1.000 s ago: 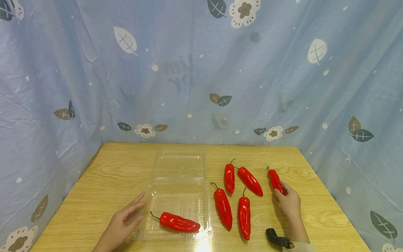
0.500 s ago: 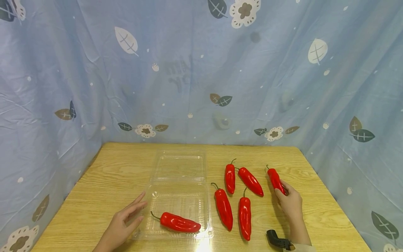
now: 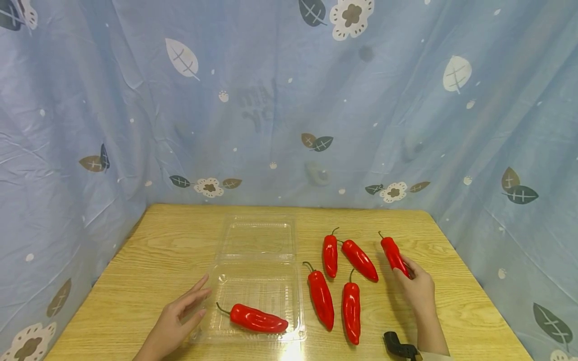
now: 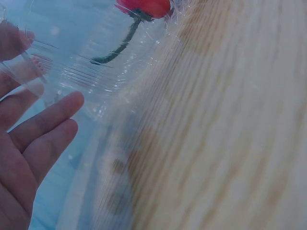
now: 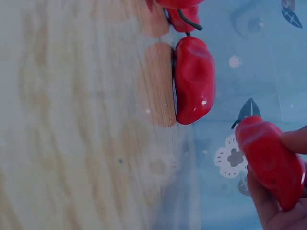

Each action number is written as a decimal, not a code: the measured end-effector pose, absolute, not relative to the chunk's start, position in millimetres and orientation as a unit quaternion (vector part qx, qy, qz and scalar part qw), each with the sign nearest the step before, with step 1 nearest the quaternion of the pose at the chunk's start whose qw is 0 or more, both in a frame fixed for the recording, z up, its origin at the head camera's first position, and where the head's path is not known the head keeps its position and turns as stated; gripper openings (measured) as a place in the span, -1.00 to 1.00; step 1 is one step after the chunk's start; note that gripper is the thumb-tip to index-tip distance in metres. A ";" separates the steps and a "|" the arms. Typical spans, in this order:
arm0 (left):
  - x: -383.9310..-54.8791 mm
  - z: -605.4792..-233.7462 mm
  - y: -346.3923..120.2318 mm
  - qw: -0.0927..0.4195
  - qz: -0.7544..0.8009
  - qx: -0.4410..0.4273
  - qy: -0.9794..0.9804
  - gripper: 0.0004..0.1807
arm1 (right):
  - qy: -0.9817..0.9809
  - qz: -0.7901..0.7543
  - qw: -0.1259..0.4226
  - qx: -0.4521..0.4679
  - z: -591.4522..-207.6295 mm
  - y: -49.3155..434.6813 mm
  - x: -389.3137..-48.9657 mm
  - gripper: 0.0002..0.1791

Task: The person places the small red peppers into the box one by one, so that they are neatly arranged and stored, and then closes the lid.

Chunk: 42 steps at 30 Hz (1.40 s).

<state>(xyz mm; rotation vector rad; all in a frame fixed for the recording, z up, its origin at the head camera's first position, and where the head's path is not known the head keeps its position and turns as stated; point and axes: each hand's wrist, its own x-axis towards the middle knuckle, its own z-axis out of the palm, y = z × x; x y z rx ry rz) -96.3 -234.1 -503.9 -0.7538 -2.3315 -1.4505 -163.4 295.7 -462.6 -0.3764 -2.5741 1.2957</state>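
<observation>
My right hand [image 3: 417, 288] holds a red chili pepper [image 3: 394, 254] between thumb and fingers, its green stem pointing away from me. The right wrist view shows the thumb on one side of this pepper [image 5: 268, 160] and fingers on the other. At the left edge of a clear plastic clamshell box [image 3: 253, 268] is my left hand [image 3: 173, 316], fingers extended and spread. In the left wrist view, its fingertips overlap the box's wall [image 4: 86, 79]. One red chili pepper [image 3: 258, 319] lies crosswise in the near half of the box, stem to the left.
Several more red chili peppers lie right of the box: one near its edge [image 3: 320, 300], one in front [image 3: 350, 312], and two farther back, the left one [image 3: 330, 255] beside the slanted one [image 3: 359, 260]. The box's lid [image 3: 259, 238] lies opened backward. A patterned blue curtain [image 3: 271, 100] surrounds the wooden table [image 3: 171, 240].
The right hand has shifted slightly, and the pepper in it has moved a little away from me and to the left at its stem end. The left hand stays put.
</observation>
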 end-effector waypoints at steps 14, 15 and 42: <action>-96.2 -502.6 -233.5 0.143 -0.510 -0.262 -0.807 -0.57 | -0.868 0.475 0.119 -0.083 -442.6 277.8 -155.3 -0.47; -96.4 -502.6 -233.4 0.143 -0.510 -0.263 -0.807 -0.57 | -0.867 0.477 0.116 -0.079 -441.7 276.8 -154.9 -0.46; -95.5 -502.0 -234.0 0.130 -0.505 -0.251 -0.815 -0.58 | -0.832 0.542 0.113 0.047 -434.5 228.0 -144.5 -0.53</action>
